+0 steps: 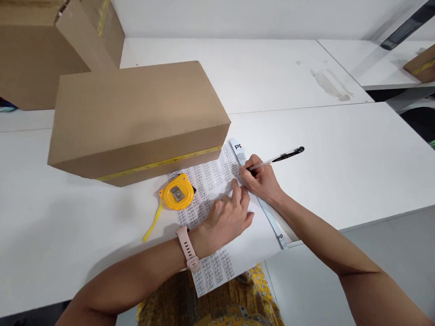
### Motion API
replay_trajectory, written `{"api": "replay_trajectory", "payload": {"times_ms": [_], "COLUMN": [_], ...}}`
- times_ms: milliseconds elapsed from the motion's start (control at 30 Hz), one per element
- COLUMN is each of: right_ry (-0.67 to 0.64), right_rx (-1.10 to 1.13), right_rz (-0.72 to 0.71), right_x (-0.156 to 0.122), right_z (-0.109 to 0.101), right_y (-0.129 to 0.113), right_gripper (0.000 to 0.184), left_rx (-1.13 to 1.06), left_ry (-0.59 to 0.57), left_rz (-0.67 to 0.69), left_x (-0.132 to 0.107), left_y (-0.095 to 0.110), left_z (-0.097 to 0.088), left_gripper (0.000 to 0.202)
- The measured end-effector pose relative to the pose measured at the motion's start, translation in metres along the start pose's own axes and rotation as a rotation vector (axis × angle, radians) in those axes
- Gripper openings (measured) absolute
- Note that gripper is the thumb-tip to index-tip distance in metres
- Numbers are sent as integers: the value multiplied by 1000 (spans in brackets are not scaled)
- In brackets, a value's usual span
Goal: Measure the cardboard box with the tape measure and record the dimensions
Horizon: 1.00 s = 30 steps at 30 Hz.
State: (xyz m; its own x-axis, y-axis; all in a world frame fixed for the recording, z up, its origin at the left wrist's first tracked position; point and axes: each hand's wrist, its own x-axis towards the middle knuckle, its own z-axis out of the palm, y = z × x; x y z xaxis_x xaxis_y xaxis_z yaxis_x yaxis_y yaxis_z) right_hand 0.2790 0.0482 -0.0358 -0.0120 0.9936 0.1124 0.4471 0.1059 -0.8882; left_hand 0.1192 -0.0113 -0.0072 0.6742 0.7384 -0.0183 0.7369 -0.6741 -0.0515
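Item: ballpoint pen [287, 154], black and clear; I have it in the right hand [265, 180], grip narrow, pinched between thumb and fingers, point down at the paper, black end angled up and to the right.
Item: handwritten sheet [249, 240], white, columns of small dark script; lies on the white table [333, 174] in front of me, lower edge overhanging.
Item: left hand [226, 218], grip empty and loosely spread, fingers part bent, resting on the sheet just beside the right; pale pink wristband [188, 248] at the wrist.
Item: pale blue strip [267, 211], printed, along the sheet's right edge, partly behind the right hand.
Item: tape measure [178, 192], yellow, over the sheet's left edge; yellow strap [153, 224] trailing onto the table.
Item: cardboard box [139, 109], closed, yellow tape along its near side, covering the sheet's top left part.
Item: larger carton [16, 58], flap raised, behind it to my left.
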Motion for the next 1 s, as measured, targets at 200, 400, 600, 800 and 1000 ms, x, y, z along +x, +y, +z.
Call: {"api": "replay_trajectory", "payload": {"times_ms": [200, 400, 600, 800, 1000], "right_ry": [10, 13, 10, 26, 44], "right_rx": [0, 0, -4, -19, -29], "right_rz": [-7, -4, 3, 20, 14], "right_x": [0, 0, 1, 1, 1], "right_z": [0, 0, 0, -1, -3], "right_y": [0, -2, -2, -3, -3], "right_gripper": [24, 25, 24, 24, 25], "left_rx": [0, -2, -4, -3, -28], "left_ry": [-3, -46, -55, -50, -37], "left_rz": [-3, 7, 4, 4, -6], "left_x": [0, 0, 0, -1, 0], "left_y": [1, -1, -1, -1, 0], "left_z": [-2, -8, -8, -10, -5], "left_gripper": [61, 61, 61, 60, 61]}}
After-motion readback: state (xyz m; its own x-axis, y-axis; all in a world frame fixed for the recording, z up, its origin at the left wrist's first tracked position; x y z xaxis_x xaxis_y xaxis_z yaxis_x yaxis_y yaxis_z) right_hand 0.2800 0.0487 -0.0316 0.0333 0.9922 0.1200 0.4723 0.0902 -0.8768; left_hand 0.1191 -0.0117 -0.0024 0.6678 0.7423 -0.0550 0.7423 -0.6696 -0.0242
